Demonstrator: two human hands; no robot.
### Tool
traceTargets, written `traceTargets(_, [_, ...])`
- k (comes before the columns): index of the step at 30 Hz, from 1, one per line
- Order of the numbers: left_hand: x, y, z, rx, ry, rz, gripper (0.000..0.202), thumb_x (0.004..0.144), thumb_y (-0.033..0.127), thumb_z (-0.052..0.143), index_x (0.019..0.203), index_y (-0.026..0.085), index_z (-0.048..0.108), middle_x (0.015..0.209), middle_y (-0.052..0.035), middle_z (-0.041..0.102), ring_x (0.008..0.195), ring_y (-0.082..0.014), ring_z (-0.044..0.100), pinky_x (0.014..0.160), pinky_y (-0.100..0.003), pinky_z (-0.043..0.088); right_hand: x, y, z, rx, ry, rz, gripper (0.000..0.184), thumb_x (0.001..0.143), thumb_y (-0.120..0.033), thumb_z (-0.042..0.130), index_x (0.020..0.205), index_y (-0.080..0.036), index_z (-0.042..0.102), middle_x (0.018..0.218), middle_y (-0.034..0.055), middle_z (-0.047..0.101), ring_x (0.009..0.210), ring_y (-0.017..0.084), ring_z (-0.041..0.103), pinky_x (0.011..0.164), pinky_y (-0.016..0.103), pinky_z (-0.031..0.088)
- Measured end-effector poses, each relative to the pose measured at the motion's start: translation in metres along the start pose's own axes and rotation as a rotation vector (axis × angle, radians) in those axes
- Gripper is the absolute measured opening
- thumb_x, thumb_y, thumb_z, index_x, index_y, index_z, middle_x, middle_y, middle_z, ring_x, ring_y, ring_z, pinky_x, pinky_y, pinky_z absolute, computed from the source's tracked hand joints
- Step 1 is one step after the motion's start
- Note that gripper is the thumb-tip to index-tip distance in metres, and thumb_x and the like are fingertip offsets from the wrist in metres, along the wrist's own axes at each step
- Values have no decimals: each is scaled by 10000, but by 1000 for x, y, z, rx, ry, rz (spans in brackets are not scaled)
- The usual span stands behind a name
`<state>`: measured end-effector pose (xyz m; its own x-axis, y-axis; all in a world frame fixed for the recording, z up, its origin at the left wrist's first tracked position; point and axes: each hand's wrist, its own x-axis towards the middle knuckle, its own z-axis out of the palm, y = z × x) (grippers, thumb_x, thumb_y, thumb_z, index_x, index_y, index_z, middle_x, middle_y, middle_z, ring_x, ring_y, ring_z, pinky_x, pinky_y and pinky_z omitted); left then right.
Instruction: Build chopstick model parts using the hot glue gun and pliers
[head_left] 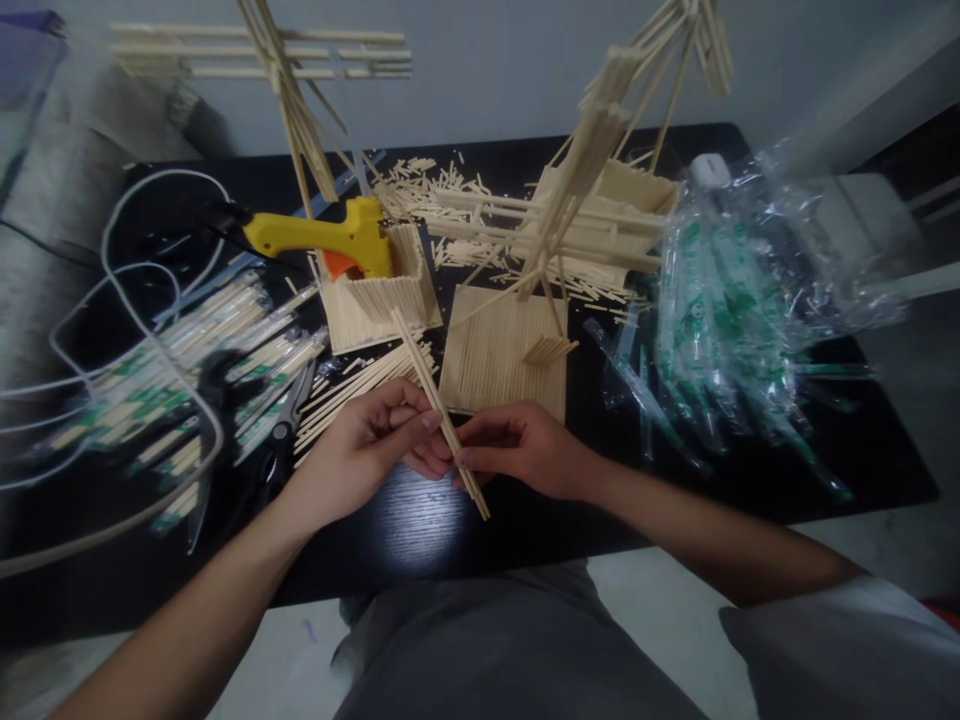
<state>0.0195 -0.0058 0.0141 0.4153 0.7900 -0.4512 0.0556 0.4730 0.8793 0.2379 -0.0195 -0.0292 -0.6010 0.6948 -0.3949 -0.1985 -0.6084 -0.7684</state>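
Observation:
My left hand (360,450) and my right hand (517,445) meet above the near edge of a black table (405,530). Both pinch the same pair of wooden chopsticks (439,410), which slants from upper left to lower right between the fingers. Just behind the hands lies a flat square panel of glued sticks (502,350) with a small stick piece on it. To its left stands an open box of sticks (382,295) with a yellow glue gun (322,235) resting on it.
Wrapped chopsticks (172,390) and black scissors (281,430) lie at the left among white cables (112,300). Empty plastic wrappers (720,300) pile up at the right. Tall stick frames (600,150) and loose stick offcuts (435,185) fill the back.

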Motion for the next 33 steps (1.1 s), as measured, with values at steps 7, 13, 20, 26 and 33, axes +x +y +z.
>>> traceTargets(7, [0,0,0,20,8,16,354,909,466,785,865,155,622,756,-66,795,637,-179,779,633,-266,670,0,0,0,-13,5,4,338,765,-410,928,975,-166,825,856,36,814,765,156,779,720,273,638])
traceTargets(13, [1,-2,0,12,23,8,368,899,468,796,862,159,600,751,-63,797,638,-178,783,630,-262,670,-1,0,0,-44,-6,-18,317,809,-402,897,1011,-166,829,861,38,817,788,147,774,755,268,617])
traceTargets(20, [0,-1,0,18,25,-3,376,896,483,792,862,165,593,758,-61,799,636,-182,781,630,-274,669,-1,3,0,-196,33,-77,349,847,-445,853,1063,-172,829,895,54,823,803,170,771,756,295,625])
traceTargets(26, [1,-3,2,31,38,17,373,911,488,773,863,170,583,746,-58,797,624,-176,775,624,-268,663,-3,2,4,-388,80,-199,282,919,-377,755,1115,-188,830,1003,65,830,873,195,774,787,306,615])
traceTargets(33, [0,-5,6,25,49,55,371,921,485,766,873,170,577,730,-47,797,607,-160,769,617,-256,662,-8,-1,8,-533,78,-248,266,949,-325,691,1131,-170,808,925,61,818,806,187,759,709,279,587])
